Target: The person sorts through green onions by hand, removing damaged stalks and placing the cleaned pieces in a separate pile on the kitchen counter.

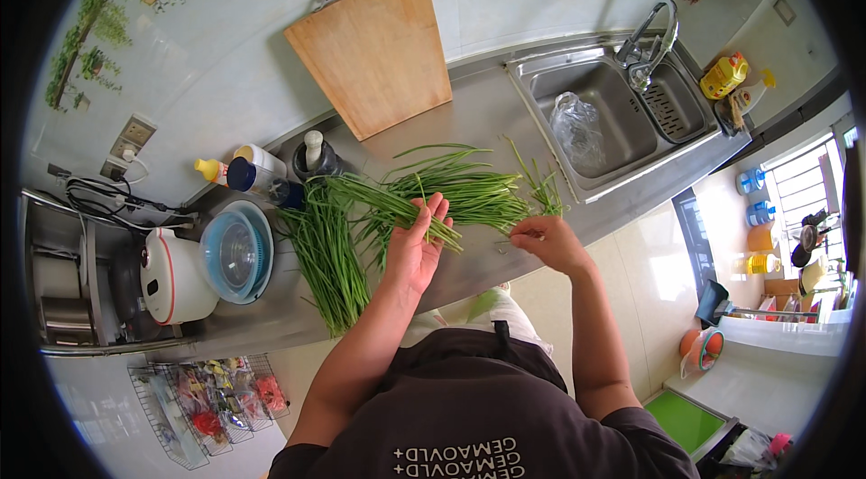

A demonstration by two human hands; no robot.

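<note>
My left hand (416,245) is closed loosely around a bunch of long green stalks (379,200), like garlic chives, its leaf ends reaching left toward a stone mortar (318,157). My right hand (544,242) is at the counter's front edge with thumb and fingertips together, near the cut ends of a loose pile of stalks (473,195); whether it pinches something small cannot be seen. A thick pile of green stalks (328,269) lies left of my left hand. A few thin stalks (541,185) lie apart, beside the sink.
A wooden cutting board (379,53) leans on the wall behind the steel counter (270,323). The sink (588,185) on the right holds a clear plastic bag (576,127). On the left are blue basins (233,252), a white rice cooker (172,279) and a dark-lidded jar (260,181).
</note>
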